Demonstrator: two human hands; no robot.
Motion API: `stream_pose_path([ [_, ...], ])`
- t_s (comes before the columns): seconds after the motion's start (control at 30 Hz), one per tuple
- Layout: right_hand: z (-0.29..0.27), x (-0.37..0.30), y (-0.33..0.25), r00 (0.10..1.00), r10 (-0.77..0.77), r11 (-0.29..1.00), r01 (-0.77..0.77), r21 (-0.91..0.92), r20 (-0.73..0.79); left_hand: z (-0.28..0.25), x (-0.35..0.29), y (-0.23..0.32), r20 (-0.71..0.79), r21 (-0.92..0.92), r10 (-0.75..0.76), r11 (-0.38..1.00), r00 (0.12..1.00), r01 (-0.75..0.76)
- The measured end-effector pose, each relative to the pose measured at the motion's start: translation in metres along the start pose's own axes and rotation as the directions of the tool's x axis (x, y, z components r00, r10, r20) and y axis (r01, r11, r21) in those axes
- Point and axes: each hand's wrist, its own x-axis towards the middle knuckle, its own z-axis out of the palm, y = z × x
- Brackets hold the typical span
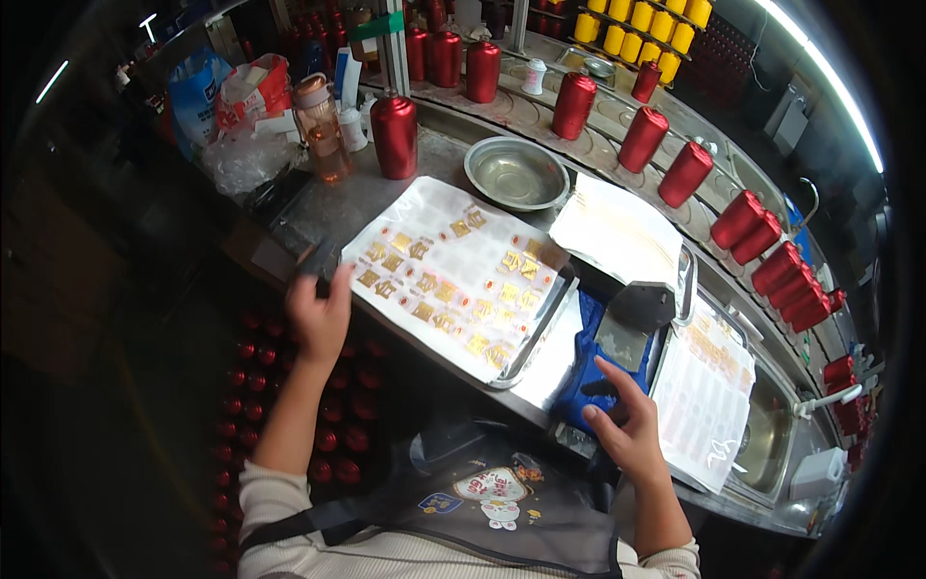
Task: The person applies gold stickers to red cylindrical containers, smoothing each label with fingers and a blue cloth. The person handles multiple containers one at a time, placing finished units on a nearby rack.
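My left hand (323, 311) is raised by the near left corner of a white sheet of gold decals (453, 275). It is slightly blurred, with thumb and fingers apart and nothing visible in it. The sheet lies on a metal tray (540, 340). My right hand (629, 425) hovers over the near end of a blue-covered stand (582, 365), its thumb and index finger spread and no object visible between them. On the stand's far end sits a dark, angular block (643, 307). A red metallic bottle (394, 137) stands upright beyond the sheet, beside a metal bowl (517, 174) holding liquid.
Several red bottles (643, 140) line a curved conveyor (608, 159) behind the bench. More sheets lie at the right (701, 396) near a sink (772, 425). A drink bottle (322, 135) and plastic bags (253, 92) stand back left. Red bottles (328, 439) fill the floor below.
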Motion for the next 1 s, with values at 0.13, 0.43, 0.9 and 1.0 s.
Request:
stream_pose_path([
  [0.13, -0.017, -0.009, 0.028, 0.994, 0.014, 0.997, -0.006, 0.075, -0.107, 0.116, 0.144, 0.006, 0.046, 0.362, -0.055, 0.932, 0.997, 0.034],
  [0.43, -0.056, -0.013, 0.079, 0.91, 0.232, 0.94, -0.12, 0.318, -0.342, 0.153, 0.206, -0.098, -0.051, 0.517, -0.024, 0.854, 0.998, 0.047],
  [0.9, -0.029, 0.008, 0.069, 0.773, -0.616, 0.784, 0.584, -0.208, -0.154, 0.168, 0.001, 0.214, 0.974, -0.128, -0.149, 0.258, 0.171, 0.958],
  [1.0, -0.035, -0.032, 0.087, 0.877, -0.425, 0.887, 0.353, -0.298, -0.225, 0.193, -0.029, 0.236, 0.993, 0.01, -0.111, 0.489, 0.051, 0.872],
])
